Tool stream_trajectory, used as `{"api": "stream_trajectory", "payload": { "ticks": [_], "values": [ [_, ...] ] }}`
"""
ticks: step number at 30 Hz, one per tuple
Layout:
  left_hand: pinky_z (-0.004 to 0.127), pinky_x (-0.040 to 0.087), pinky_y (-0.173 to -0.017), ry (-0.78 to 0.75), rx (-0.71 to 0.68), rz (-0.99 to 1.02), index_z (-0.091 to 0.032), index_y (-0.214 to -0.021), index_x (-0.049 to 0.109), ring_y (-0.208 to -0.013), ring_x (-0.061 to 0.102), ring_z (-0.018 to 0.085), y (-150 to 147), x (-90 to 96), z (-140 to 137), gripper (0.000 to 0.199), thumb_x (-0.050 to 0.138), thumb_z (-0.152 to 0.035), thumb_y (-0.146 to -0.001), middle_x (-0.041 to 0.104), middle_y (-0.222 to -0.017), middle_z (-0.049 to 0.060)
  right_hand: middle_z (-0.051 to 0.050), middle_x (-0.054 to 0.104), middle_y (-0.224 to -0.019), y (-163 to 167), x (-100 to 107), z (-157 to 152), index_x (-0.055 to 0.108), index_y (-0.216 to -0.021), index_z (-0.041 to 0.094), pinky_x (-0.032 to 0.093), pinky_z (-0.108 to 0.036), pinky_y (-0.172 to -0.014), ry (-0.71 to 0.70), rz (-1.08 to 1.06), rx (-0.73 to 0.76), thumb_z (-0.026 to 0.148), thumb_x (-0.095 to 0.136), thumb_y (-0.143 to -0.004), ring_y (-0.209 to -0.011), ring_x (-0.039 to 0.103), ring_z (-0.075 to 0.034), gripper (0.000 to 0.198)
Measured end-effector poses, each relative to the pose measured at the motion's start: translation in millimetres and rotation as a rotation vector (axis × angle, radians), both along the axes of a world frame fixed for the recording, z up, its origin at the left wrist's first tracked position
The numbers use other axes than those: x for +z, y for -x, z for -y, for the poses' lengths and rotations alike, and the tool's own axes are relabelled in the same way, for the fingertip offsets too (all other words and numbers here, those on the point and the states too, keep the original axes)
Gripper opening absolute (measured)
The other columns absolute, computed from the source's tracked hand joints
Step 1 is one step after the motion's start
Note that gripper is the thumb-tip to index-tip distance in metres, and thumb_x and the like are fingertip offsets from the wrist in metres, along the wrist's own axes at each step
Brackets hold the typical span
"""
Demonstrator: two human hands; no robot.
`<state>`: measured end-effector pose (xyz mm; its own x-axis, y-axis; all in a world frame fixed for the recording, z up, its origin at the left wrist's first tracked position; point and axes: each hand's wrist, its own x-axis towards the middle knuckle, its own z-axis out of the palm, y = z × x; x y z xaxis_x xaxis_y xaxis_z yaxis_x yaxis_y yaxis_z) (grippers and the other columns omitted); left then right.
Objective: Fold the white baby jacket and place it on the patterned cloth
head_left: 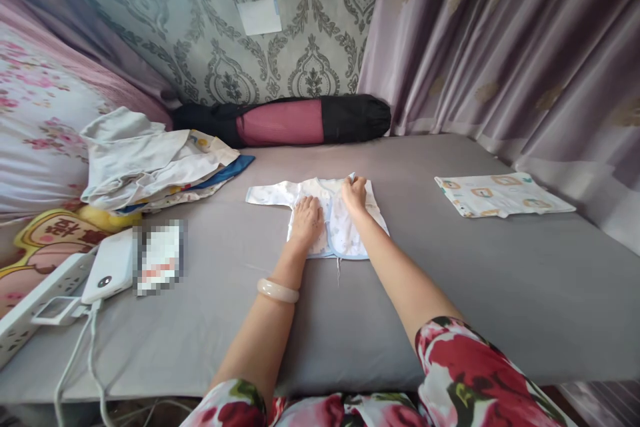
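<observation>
A small white baby shirt point(345, 233) with pale blue trim lies spread on the grey sheet in front of me. Its left sleeve stretches out flat to the side, while the right sleeve is folded inward over the body. My left hand point(307, 219) rests flat on the shirt's front, fingers extended. At the upper right of the shirt, my right hand point(354, 193) is closed, pinching the end of the folded sleeve, a bit of which shows above the fingers. A thin white tie hangs from the lower hem.
A folded printed cloth point(505, 193) lies to the right. At left are a pile of clothes point(155, 163), a white power bank point(111, 267), a power strip point(45, 300) with cables and a yellow cushion point(60, 237). A black and pink long bag point(280, 122) lies along the wall.
</observation>
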<state>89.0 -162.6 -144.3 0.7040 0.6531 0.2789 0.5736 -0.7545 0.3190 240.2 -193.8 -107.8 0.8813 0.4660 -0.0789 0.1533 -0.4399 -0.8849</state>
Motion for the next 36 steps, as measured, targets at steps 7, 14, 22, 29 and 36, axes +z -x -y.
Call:
{"api": "stream_trajectory", "payload": {
  "ticks": [7,14,22,29,36],
  "values": [
    [0.048,0.037,-0.110,-0.006,-0.003,0.053,-0.016,-0.125,0.049,-0.128,0.050,0.026,1,-3.6,-2,0.035,0.036,-0.015,-0.093,0.059,-0.128,0.015,-0.014,0.065,-0.122,31,-3,6,0.055,-0.116,0.020,0.040,-0.039,-0.097,0.153,0.314,0.250,0.042,0.033,-0.097,-0.116,0.056,-0.030,0.037],
    [0.048,0.043,-0.106,-0.032,-0.005,0.127,-0.013,-0.121,0.051,-0.121,0.055,0.027,0,-7.8,-6,0.039,0.038,-0.006,-0.085,0.062,-0.120,0.017,-0.013,0.050,-0.142,46,-12,20,0.059,-0.125,0.022,0.034,-0.045,-0.103,0.378,0.649,0.470,0.030,0.037,-0.096,-0.131,0.039,-0.032,0.037],
    [0.052,0.045,-0.104,-0.080,-0.074,0.307,-0.015,-0.121,0.049,-0.120,0.056,0.027,-1,-16.5,-10,0.040,0.039,-0.004,-0.083,0.062,-0.120,0.018,-0.012,0.036,-0.156,27,5,21,0.043,-0.145,0.013,0.018,-0.047,-0.115,0.442,0.785,0.640,0.035,0.022,-0.102,-0.145,0.025,-0.028,0.053],
    [0.049,0.045,-0.104,-0.103,-0.097,0.279,-0.011,-0.120,0.049,-0.117,0.057,0.027,-1,-14.5,-6,0.033,0.036,-0.008,-0.090,0.062,-0.117,0.020,-0.008,0.021,-0.163,18,-16,19,0.027,-0.154,0.009,0.007,-0.044,-0.121,0.464,0.722,0.849,0.039,0.016,-0.101,-0.150,0.013,-0.023,0.062],
    [0.046,0.047,-0.103,-0.094,-0.141,0.281,-0.015,-0.121,0.047,-0.116,0.058,0.024,-2,-14.8,-6,0.035,0.035,-0.007,-0.089,0.061,-0.117,0.017,-0.006,0.021,-0.163,19,-13,20,0.027,-0.154,0.009,0.006,-0.044,-0.121,0.449,0.697,0.837,0.037,0.017,-0.100,-0.150,0.012,-0.022,0.061]
  ]
}}
